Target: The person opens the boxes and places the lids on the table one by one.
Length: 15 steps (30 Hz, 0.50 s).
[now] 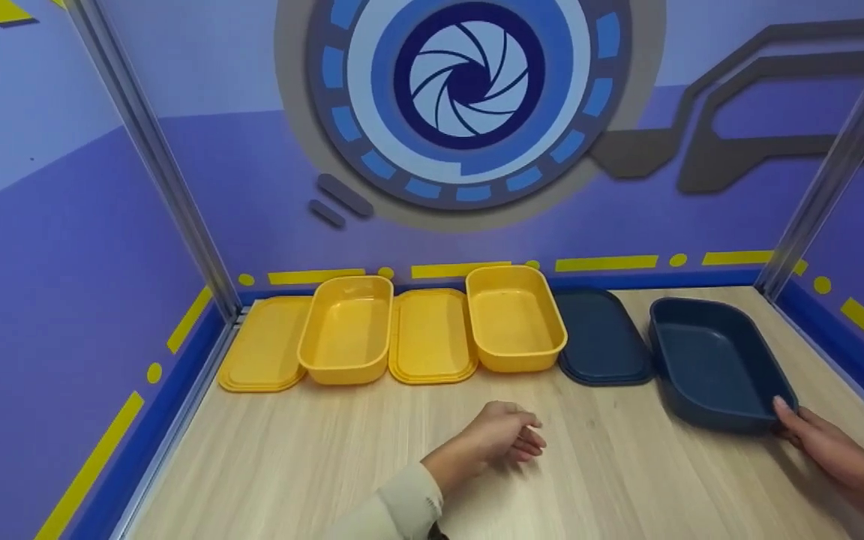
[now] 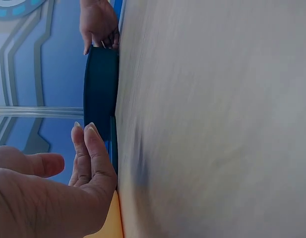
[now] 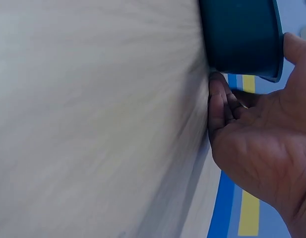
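My right hand (image 1: 826,442) holds the near right corner of a dark blue rectangular food container (image 1: 717,360). Its thumb lies on the rim, and in the right wrist view the other fingers (image 3: 219,101) are bent low against the container's base, close to the table. My left hand (image 1: 507,435) hovers over the table's middle with loosely bent fingers and nothing in them. Left of the container lies a flat dark blue lid (image 1: 603,337). Farther left are a yellow container (image 1: 514,311), a yellow lid (image 1: 432,334), another yellow container (image 1: 349,326) and another yellow lid (image 1: 267,341).
The containers and lids form a row along the back of the wooden table (image 1: 289,465). Behind it stands a blue printed wall (image 1: 237,187). Metal posts (image 1: 169,172) mark the corners, and side panels (image 1: 49,300) rise at left and right.
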{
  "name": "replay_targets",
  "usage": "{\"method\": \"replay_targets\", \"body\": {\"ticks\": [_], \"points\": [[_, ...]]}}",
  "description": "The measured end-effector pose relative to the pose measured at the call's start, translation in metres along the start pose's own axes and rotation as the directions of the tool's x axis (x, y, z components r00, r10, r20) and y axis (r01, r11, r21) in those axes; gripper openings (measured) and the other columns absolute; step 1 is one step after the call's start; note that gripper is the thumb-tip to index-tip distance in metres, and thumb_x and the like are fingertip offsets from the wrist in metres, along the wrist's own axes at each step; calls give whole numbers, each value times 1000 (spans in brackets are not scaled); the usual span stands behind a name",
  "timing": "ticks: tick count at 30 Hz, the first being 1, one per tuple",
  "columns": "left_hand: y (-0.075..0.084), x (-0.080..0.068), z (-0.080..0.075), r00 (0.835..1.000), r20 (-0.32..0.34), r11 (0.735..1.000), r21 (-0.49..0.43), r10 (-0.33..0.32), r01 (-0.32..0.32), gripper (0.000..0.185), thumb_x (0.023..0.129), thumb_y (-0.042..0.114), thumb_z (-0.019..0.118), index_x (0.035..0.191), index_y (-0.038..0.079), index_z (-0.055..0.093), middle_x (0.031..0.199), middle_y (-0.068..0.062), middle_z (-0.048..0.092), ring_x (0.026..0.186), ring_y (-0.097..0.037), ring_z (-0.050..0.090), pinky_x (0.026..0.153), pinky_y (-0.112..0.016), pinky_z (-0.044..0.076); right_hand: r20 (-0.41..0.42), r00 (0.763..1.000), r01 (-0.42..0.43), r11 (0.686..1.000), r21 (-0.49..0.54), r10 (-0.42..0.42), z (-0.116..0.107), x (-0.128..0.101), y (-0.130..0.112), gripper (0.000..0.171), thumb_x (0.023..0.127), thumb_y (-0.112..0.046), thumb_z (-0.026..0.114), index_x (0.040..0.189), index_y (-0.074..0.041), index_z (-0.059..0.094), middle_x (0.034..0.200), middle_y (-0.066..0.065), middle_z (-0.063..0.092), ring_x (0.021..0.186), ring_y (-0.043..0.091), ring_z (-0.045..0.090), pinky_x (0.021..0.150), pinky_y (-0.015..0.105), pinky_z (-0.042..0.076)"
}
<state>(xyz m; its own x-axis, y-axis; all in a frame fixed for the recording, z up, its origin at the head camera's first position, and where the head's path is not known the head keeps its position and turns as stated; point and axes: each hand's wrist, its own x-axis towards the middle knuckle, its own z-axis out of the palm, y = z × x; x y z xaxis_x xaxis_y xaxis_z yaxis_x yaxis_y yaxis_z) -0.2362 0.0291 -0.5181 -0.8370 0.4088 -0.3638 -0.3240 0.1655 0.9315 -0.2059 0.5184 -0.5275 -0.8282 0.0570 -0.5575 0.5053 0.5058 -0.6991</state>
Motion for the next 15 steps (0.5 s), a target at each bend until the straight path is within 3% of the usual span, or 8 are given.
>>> {"method": "replay_targets", "body": {"ticks": [3, 6, 12, 15], "points": [[-2, -4, -7, 1000, 0, 1000, -2, 15, -15, 19, 105, 17, 59, 109, 3, 70, 90, -8, 80, 79, -13, 76, 74, -29, 66, -23, 1000, -7, 1000, -20, 7, 0, 2, 1, 121, 99, -84, 8, 151, 20, -26, 160, 49, -16, 155, 65, -7, 128, 74, 4], [-5, -5, -12, 1000, -16, 1000, -4, 20, -20, 21, 106, 18, 59, 110, 1, 70, 91, -9, 80, 77, -13, 76, 73, -29, 66, -46, 998, 41, 998, -50, -43, -1, 4, 0, 114, 102, -78, 2, 153, 21, -22, 161, 51, -10, 155, 66, 0, 128, 73, 10], [-10, -7, -20, 1000, -29, 1000, 4, -13, 13, 24, 107, 20, 58, 112, 0, 70, 93, -10, 81, 77, -13, 75, 73, -29, 66, -55, 996, 67, 996, -53, -70, -2, 8, 0, 107, 104, -72, -1, 155, 21, -17, 163, 51, -4, 156, 64, 4, 128, 73, 14], [-12, -6, -22, 1000, -24, 1000, -12, -19, 19, 24, 107, 20, 58, 113, 0, 70, 93, -10, 81, 77, -13, 74, 73, -30, 66, -90, 992, 74, 993, -93, -83, -1, 11, 0, 108, 105, -70, -4, 156, 25, -8, 162, 51, 10, 155, 64, 17, 127, 71, 25]]}}
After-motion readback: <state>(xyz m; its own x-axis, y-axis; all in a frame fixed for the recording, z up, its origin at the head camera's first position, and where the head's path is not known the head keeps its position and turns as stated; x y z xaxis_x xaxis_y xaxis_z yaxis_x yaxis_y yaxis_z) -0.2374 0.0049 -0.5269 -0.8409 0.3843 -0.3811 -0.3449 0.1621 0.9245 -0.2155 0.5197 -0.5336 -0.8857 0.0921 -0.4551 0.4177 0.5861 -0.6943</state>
